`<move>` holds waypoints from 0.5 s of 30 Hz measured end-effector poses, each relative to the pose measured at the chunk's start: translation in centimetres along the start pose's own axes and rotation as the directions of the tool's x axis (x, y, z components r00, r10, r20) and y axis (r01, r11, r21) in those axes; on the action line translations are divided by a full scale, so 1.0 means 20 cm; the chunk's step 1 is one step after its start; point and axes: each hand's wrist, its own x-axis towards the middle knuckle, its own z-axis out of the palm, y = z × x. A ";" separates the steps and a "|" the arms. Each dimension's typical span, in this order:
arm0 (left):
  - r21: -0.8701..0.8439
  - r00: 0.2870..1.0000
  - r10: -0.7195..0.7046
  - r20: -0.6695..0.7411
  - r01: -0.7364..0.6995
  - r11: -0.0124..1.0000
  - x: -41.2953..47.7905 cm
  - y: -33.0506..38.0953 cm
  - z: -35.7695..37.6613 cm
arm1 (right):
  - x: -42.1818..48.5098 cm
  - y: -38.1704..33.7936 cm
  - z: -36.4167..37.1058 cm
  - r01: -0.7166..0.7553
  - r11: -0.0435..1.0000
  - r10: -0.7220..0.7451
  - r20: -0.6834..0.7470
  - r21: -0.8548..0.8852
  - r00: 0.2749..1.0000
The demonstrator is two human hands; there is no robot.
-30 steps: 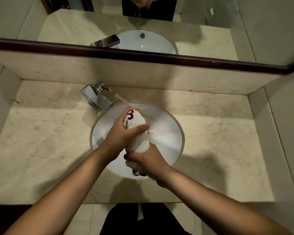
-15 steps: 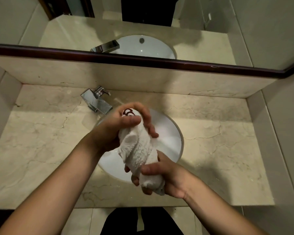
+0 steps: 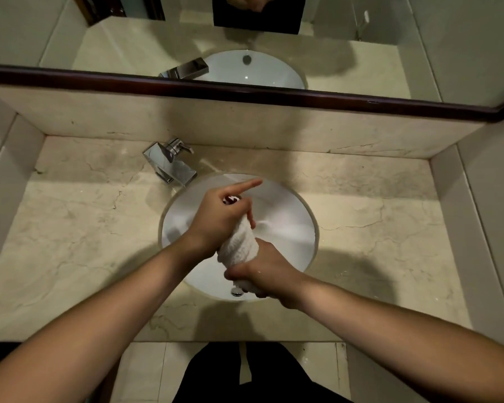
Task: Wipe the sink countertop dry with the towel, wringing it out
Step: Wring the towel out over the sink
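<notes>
Since half a second ago, both hands have dropped back over the basin and re-closed on the towel (image 3: 239,245), which is again a tight roll rather than the looser bundle seen then.

Present condition: the left hand (image 3: 218,221) is wrapped around the far end of the roll, fingers (image 3: 249,219) curled tight, save the index finger, which sticks out straight toward the mirror (image 3: 361,71). The right hand (image 3: 264,271) is clenched around the near end, just above the drain (image 3: 237,291). The towel spans the two fists, held clear above the sink (image 3: 288,216); a dark red mark shows at its far tip.

Assessment: this is the wringing step, with wiping to follow. To do it well, the fists should counter-rotate firmly and remain over the bowl so run-off falls inside it, not on the counter (image 3: 85,242). Bringing the stray index finger into the grip would likely give more torque. Whether water is running out at present cannot be told.

The tap (image 3: 170,164) stands at the basin's far left edge, clear of the hands. Small pale flecks to the right of the basin may be droplets; this is unconfirmed.
</notes>
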 end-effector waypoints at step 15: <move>0.078 0.940 -0.268 -0.212 0.289 0.954 0.15 -0.50 0.11 | 0.35 0.33 0.09 -0.150 0.949 0.071 -0.277 -0.278 0.958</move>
